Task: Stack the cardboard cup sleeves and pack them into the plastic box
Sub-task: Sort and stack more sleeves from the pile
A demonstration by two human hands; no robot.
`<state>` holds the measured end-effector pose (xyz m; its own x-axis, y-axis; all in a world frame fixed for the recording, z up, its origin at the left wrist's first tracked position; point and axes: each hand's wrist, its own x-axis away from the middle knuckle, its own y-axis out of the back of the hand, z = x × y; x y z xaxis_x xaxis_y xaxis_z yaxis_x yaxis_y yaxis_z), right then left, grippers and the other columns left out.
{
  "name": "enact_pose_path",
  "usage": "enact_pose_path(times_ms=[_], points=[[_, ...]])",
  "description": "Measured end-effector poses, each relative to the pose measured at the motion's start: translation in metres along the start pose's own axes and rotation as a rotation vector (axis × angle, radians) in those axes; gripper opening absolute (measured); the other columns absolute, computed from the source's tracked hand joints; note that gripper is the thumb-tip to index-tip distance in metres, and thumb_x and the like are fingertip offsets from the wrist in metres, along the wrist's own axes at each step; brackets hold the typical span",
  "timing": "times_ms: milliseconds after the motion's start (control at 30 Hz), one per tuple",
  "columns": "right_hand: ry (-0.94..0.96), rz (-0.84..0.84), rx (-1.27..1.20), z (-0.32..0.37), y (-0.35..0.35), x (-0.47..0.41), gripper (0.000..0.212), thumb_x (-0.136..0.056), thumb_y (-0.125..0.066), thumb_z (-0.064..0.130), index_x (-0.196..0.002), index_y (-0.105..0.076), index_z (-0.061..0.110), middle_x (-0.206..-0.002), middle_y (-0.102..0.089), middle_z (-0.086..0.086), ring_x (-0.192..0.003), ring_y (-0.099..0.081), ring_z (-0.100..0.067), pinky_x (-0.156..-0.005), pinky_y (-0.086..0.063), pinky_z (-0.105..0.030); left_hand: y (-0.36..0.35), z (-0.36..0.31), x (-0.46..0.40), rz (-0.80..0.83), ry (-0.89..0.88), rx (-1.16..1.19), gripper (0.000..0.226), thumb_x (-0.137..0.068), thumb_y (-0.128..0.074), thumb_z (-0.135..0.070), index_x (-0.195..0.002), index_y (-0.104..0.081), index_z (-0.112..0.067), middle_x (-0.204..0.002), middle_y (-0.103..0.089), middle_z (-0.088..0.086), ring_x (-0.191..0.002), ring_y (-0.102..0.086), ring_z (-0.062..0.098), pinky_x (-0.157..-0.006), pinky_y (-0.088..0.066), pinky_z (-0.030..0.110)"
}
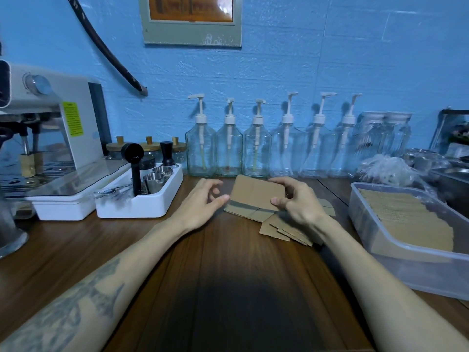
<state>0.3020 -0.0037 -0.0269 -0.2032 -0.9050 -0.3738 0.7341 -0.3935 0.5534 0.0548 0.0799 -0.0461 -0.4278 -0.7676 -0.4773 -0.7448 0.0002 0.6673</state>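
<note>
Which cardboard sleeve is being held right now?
The sleeve raised at centre, pinched by the right hand; the loose sleeves lie on the table and the rest sit in the box.

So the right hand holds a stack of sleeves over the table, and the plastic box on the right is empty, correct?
Not quite. The head view shows the plastic box already holding a row of sleeves, so it is not empty. The rest stands: the right hand holds a stack over the table.
</note>
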Motion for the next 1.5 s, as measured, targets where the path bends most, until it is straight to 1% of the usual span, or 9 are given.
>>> enact_pose_path(times_ms=[133, 400, 600, 800, 1000, 1133, 1233, 1333, 1500], points=[[-0.03, -0.044, 0.012, -0.004, 0.003, -0.002, 0.047, -0.086, -0.074, 0.009, -0.129, -0.062, 0.025, -0.106, -0.071, -0.002, -0.099, -0.064, -0.021, -0.096, -0.05, -0.033, -0.007, 0.003, -0.01, 0.164, 0.048, -0.13, 0.059, -0.094, -0.056, -0.051, -0.141, -0.048, -0.016, -0.136, -0.045, -0.002, -0.126, -0.046, 0.014, -0.107, -0.039, 0.034], [-0.066, -0.115, 0.029, -0.009, 0.004, -0.008, 0.048, -0.086, -0.075, 0.011, -0.129, -0.063, 0.028, -0.108, -0.07, -0.001, -0.102, -0.063, -0.022, -0.101, -0.05, -0.041, -0.022, -0.006, -0.027, 0.366, 0.083, -0.118, 0.079, -0.088, -0.057, -0.062, -0.151, -0.035, -0.019, -0.153, -0.037, -0.001, -0.139, -0.038, 0.017, -0.112, -0.033, 0.033], [-0.067, -0.112, 0.032, -0.013, 0.002, -0.011, 0.049, -0.084, -0.077, 0.013, -0.127, -0.063, 0.033, -0.106, -0.07, 0.001, -0.105, -0.063, -0.028, -0.101, -0.049, -0.047, -0.02, -0.001, -0.025, 0.398, 0.017, -0.057, 0.055, -0.087, -0.068, -0.047, -0.135, -0.056, -0.024, -0.13, -0.05, -0.007, -0.123, -0.05, 0.012, -0.102, -0.038, 0.025], [-0.041, -0.091, 0.015, -0.006, 0.002, -0.007, 0.049, -0.086, -0.075, 0.01, -0.131, -0.061, 0.025, -0.102, -0.068, 0.0, -0.096, -0.062, -0.023, -0.099, -0.051, -0.045, 0.004, 0.002, -0.012, 0.409, 0.058, -0.09, 0.058, -0.08, -0.078, -0.043, -0.131, -0.058, -0.026, -0.113, -0.045, -0.006, -0.098, -0.05, 0.007, -0.083, -0.038, 0.014], [-0.013, -0.063, 0.008, 0.0, -0.002, -0.002, 0.047, -0.086, -0.075, 0.01, -0.129, -0.062, 0.026, -0.104, -0.069, -0.002, -0.098, -0.063, -0.023, -0.096, -0.052, -0.045, 0.018, 0.0, 0.012, 0.297, 0.025, -0.005, 0.055, -0.073, -0.086, -0.026, -0.117, -0.053, -0.031, -0.115, -0.048, -0.001, -0.1, -0.05, 0.011, -0.076, -0.038, 0.015], [0.017, 0.028, 0.011, 0.003, -0.007, 0.002, 0.049, -0.086, -0.074, 0.01, -0.129, -0.06, 0.027, -0.108, -0.068, -0.004, -0.101, -0.062, -0.02, -0.093, -0.051, -0.033, 0.02, 0.001, 0.021, 0.2, 0.023, 0.153, 0.052, -0.072, -0.086, -0.012, -0.11, -0.052, -0.026, -0.105, -0.059, 0.002, -0.085, -0.053, 0.013, -0.067, -0.041, 0.018], [0.043, 0.113, -0.012, 0.006, -0.01, 0.005, 0.047, -0.087, -0.073, 0.008, -0.126, -0.06, 0.03, -0.098, -0.069, -0.001, -0.086, -0.062, -0.016, -0.079, -0.053, -0.029, 0.024, 0.0, 0.023, 0.155, 0.124, 0.389, 0.059, -0.069, -0.088, -0.014, -0.11, -0.048, -0.028, -0.098, -0.065, 0.015, -0.081, -0.063, 0.021, -0.073, -0.048, 0.027], [0.064, 0.164, -0.043, 0.008, -0.016, 0.007, 0.047, -0.086, -0.074, 0.006, -0.127, -0.061, 0.026, -0.088, -0.065, -0.01, -0.072, -0.055, -0.019, -0.072, -0.053, -0.04, 0.033, -0.005, 0.02, -0.023, 0.158, 0.595, 0.057, -0.072, -0.086, -0.011, -0.113, -0.046, -0.02, -0.096, -0.069, 0.022, -0.086, -0.068, 0.036, -0.078, -0.053, 0.039], [0.076, 0.233, -0.067, 0.009, -0.023, 0.006, 0.049, -0.088, -0.07, 0.0, -0.132, -0.06, 0.02, -0.08, -0.058, -0.016, -0.065, -0.054, -0.016, -0.066, -0.05, -0.029, 0.036, -0.028, 0.021, -0.199, 0.076, 0.624, 0.036, -0.078, -0.079, -0.003, -0.107, -0.059, -0.004, -0.086, -0.07, 0.014, -0.077, -0.066, 0.018, -0.071, -0.054, 0.027]])
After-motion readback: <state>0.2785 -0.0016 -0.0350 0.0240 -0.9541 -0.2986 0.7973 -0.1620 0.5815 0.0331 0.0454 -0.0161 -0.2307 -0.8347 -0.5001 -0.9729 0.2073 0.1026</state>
